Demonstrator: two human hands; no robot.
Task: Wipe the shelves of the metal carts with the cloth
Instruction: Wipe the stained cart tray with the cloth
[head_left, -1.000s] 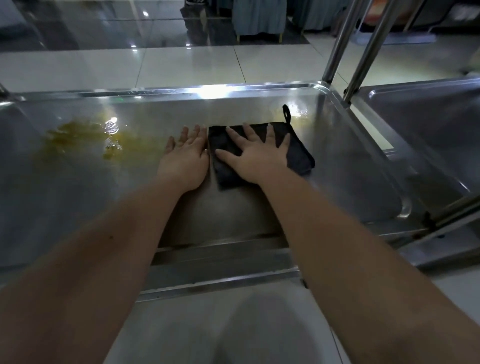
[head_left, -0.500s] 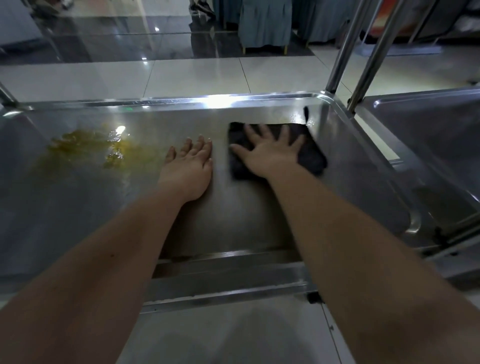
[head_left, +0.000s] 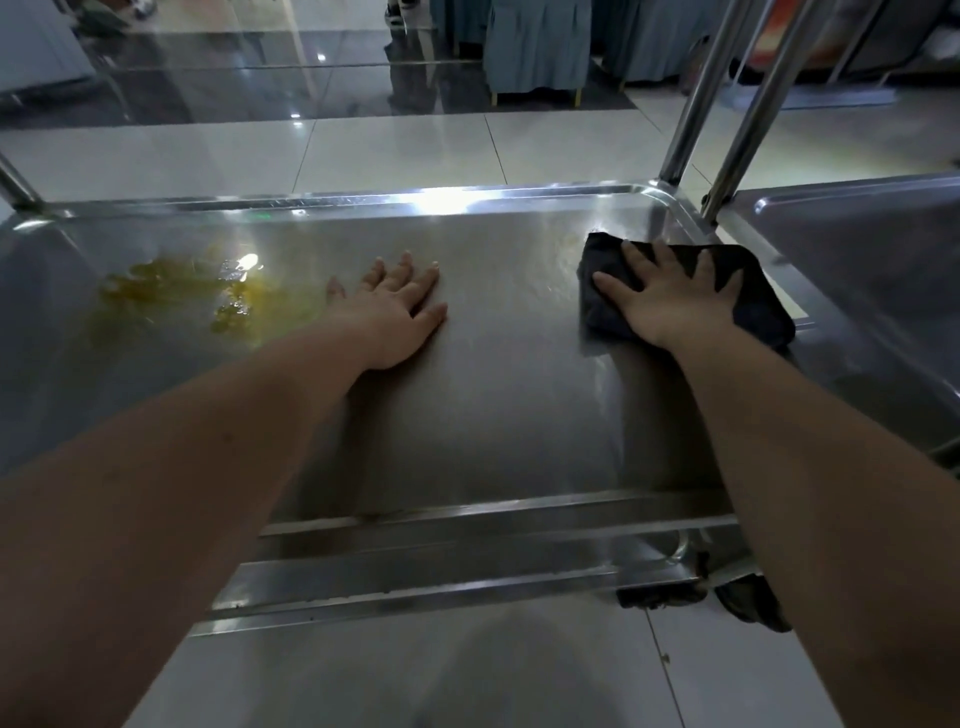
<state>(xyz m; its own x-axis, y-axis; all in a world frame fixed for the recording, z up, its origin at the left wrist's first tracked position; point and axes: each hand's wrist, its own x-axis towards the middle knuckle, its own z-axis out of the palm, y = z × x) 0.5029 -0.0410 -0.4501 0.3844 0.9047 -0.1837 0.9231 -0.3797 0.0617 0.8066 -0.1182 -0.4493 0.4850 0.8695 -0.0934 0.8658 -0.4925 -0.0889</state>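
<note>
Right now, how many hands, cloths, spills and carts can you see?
Hands: 2 (left hand, right hand)
Black cloth: 1
Yellow spill: 1
Metal carts: 2 (near cart, cart at right)
Total: 6

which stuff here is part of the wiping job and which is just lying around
In the job: black cloth under the right hand; shiny steel cart shelf; yellow spill; left hand flat on shelf; second steel cart alongside.
Just about: blue-draped furniture; glossy tiled floor.
</note>
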